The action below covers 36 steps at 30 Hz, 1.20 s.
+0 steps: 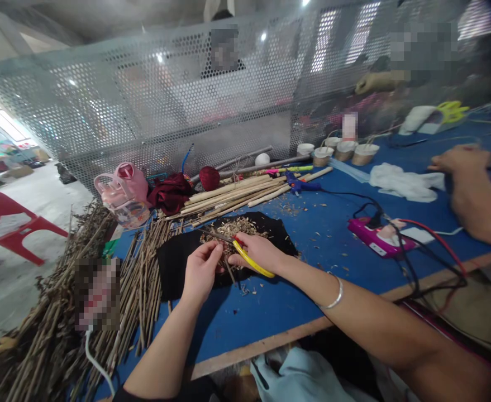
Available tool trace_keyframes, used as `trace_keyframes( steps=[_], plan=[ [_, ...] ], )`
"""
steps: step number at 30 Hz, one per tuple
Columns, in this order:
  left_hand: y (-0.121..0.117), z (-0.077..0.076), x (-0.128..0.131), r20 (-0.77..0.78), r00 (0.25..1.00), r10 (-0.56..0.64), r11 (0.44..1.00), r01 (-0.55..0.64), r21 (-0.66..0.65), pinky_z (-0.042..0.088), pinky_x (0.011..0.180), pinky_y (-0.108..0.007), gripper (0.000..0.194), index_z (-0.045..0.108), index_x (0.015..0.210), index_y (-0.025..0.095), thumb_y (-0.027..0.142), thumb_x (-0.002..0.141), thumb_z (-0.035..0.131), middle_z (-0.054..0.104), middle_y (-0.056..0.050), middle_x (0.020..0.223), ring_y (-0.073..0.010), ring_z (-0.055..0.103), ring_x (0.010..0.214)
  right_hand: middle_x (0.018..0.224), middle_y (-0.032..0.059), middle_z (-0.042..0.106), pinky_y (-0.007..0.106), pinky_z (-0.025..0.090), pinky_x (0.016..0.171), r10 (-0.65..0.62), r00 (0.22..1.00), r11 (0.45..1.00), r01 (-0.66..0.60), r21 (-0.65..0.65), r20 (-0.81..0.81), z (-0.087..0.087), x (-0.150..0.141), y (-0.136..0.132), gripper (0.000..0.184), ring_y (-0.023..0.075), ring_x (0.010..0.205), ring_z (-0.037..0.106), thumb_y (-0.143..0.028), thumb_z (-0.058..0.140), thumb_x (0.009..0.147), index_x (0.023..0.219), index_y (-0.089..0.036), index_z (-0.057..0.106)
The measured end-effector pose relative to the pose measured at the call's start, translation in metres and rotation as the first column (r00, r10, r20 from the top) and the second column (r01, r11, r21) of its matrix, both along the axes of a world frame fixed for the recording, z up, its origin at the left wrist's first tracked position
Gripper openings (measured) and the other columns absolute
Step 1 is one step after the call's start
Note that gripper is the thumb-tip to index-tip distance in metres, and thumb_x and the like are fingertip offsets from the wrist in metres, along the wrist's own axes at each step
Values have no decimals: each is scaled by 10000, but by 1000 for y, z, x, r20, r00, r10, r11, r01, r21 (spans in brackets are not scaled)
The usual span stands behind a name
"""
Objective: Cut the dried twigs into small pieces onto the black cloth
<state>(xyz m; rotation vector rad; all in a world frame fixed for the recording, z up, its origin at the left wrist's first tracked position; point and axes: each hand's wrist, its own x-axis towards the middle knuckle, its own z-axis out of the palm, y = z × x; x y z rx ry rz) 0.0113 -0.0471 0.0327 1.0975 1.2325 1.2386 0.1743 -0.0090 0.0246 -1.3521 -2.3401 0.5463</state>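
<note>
My right hand point(258, 254) is closed around yellow-handled scissors point(253, 266), whose dark blades point left above my left hand. The fingers of my left hand point(202, 269) are pinched together on a thin twig point(229, 272), mostly hidden between the two hands. Beneath them lies a black cloth point(172, 268), with a heap of pale plant scraps point(245, 224) on it. Left of the cloth is a bundle of thin brown stalks point(144, 285).
Peeled sticks point(228, 195), a blue glue gun point(299, 183) and a dark red yarn ball point(209, 178) lie behind. Right are a magenta power strip point(375, 239) with cables and another person's hand point(465, 162). A perforated metal screen point(165, 106) stands behind the blue table point(324, 279).
</note>
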Motion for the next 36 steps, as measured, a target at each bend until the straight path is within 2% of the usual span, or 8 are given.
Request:
trace_keyframes(
  steps=[6,11,18,27,32,36],
  plan=[
    [1,-2,1,-56,997,48,998,-46,33,395,434,-166,328,640,822,123,408,663,663,591,-2,640,-68,479,489,818,57,584,240,331,569,-52,999,998,52,-24,-3,0,-1,-3,588,182,694,565,-622,631,618,948,-167,457],
    [0,-5,4,-99,993,67,996,-61,62,384,427,-172,306,635,759,126,408,647,674,583,7,582,-67,461,454,868,74,565,260,358,622,-11,999,999,12,39,-32,1,-3,-4,603,195,755,559,-635,636,596,925,-162,457],
    [0,-5,4,-118,987,109,992,-101,72,381,412,-174,321,641,776,119,402,631,684,610,-12,622,-63,461,439,755,49,593,243,309,542,-39,999,999,39,23,33,0,-3,-4,585,183,648,568,-678,551,652,930,-172,459],
    [-3,-1,5,-103,984,149,988,-143,62,402,438,-186,323,644,779,120,405,632,683,622,-16,631,-73,493,458,642,6,556,217,244,479,-54,998,998,54,19,-17,-7,-5,-3,528,131,532,492,-686,544,649,802,-186,473],
    [-3,-3,5,-79,986,150,988,-146,54,404,433,-186,340,645,792,118,414,630,685,620,-16,627,-73,492,451,651,18,575,218,252,485,-72,997,997,72,-10,7,-8,-7,0,503,133,549,509,-671,541,668,777,-182,506],
    [-1,-5,3,-17,989,148,986,-147,78,434,473,-200,337,656,818,122,413,650,670,639,-27,670,-86,519,493,692,38,606,230,285,530,-76,995,996,73,45,63,-5,-5,1,493,163,614,559,-666,522,690,810,-188,511]
  ],
)
